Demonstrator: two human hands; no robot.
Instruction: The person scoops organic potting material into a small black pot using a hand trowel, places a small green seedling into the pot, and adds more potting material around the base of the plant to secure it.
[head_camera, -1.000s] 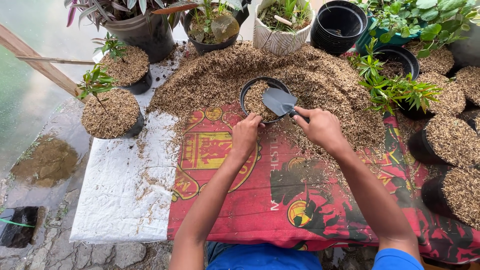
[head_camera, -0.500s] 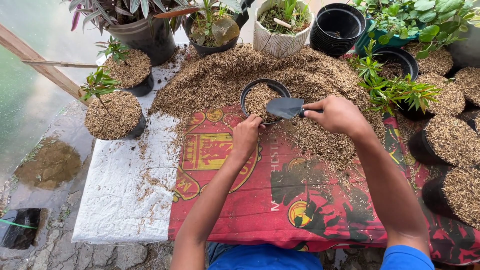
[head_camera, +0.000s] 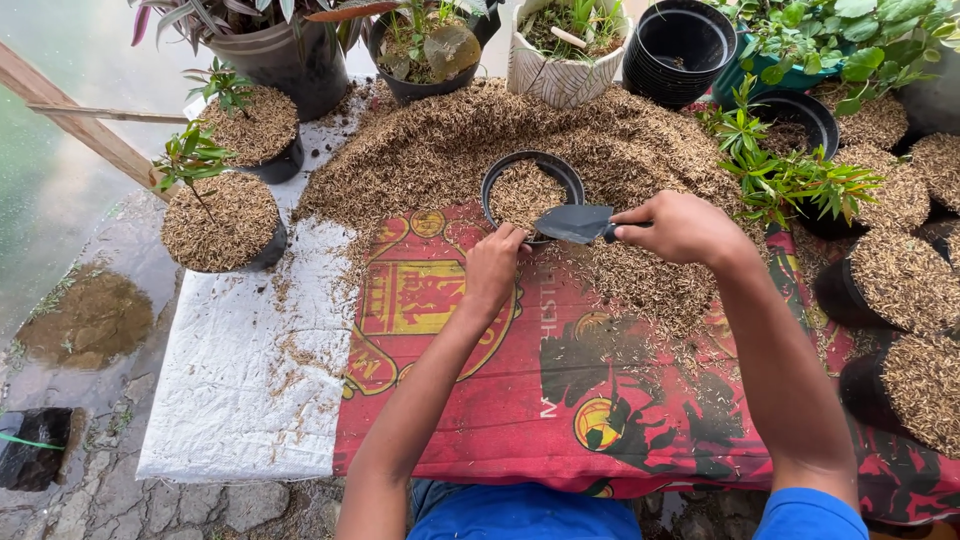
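Fingers of the right hand (head_camera: 680, 228) stay clamped on the trowel (head_camera: 575, 223), now swung level off the black pot's (head_camera: 532, 190) near rim, emptied, while the left hand (head_camera: 492, 268) still pinches that rim, so filling continues.

Soft, even daylight falls on an outdoor work surface covered by a red printed cloth (head_camera: 480, 420) and a white sheet (head_camera: 240, 400). Below it lies wet grey stone paving (head_camera: 90, 500) with a muddy patch (head_camera: 85, 320), possibly a puddle. A wooden beam (head_camera: 70, 115) slants at the left.
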